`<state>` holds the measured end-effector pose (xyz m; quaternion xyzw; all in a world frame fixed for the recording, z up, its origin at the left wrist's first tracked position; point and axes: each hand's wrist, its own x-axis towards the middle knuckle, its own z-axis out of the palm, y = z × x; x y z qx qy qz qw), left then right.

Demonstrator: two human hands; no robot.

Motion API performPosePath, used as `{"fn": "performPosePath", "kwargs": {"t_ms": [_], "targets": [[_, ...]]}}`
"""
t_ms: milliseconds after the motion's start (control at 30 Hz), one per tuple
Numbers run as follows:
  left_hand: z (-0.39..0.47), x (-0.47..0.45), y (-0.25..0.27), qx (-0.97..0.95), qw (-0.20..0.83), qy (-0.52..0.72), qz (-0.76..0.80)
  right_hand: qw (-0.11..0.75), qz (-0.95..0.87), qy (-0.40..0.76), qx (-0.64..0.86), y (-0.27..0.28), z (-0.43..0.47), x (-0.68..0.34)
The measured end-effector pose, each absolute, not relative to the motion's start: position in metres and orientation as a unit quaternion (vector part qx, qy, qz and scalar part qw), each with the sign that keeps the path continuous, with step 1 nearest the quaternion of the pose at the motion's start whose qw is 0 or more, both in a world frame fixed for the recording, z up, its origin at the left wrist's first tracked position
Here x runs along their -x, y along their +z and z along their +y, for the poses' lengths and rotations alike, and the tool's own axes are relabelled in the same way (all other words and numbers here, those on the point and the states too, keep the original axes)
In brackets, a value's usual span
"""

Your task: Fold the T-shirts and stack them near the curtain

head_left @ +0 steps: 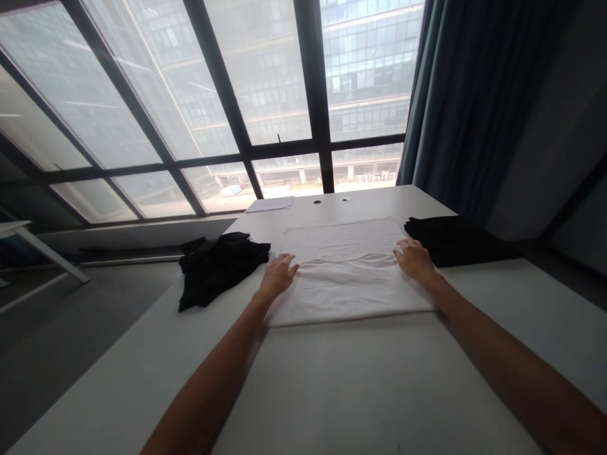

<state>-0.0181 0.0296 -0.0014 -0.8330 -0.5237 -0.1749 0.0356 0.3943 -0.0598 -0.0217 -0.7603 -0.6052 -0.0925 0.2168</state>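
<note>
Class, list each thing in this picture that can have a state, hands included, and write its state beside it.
White cloth: spread out, wrinkled across the middle.
Left hand: open, at the white cloth's left edge.
Right hand: open, fingers bent, at its right edge.
Left black cloth: crumpled.
Right black cloth: lying fairly flat, apparently folded.
Curtain: hanging in folds beside the window.

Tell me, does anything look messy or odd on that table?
The black cloth at left lies bunched and seems to overhang the table, unlike the flatter black cloth at right. The white cloth is only lightly creased.
</note>
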Motion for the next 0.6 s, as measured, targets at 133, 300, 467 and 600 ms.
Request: {"fn": "performPosePath", "kwargs": {"t_ms": [133,300,467,600], "targets": [[-0.003,-0.036,-0.013,0.892,-0.005,-0.148,-0.427,0.202,-0.683,-0.044,0.7,-0.03,-0.062,-0.332],[-0.022,-0.058,-0.037,0.911,-0.025,-0.055,-0.409,0.12,-0.739,0.019,0.663,-0.049,-0.066,-0.296],[-0.018,-0.053,-0.036,0.909,-0.03,-0.05,-0.412,0.113,-0.713,0.009,0.692,-0.047,-0.072,-0.323],[-0.018,-0.053,-0.035,0.908,-0.042,-0.052,-0.414,0.106,-0.682,0.017,0.724,-0.044,-0.076,-0.357]]}}
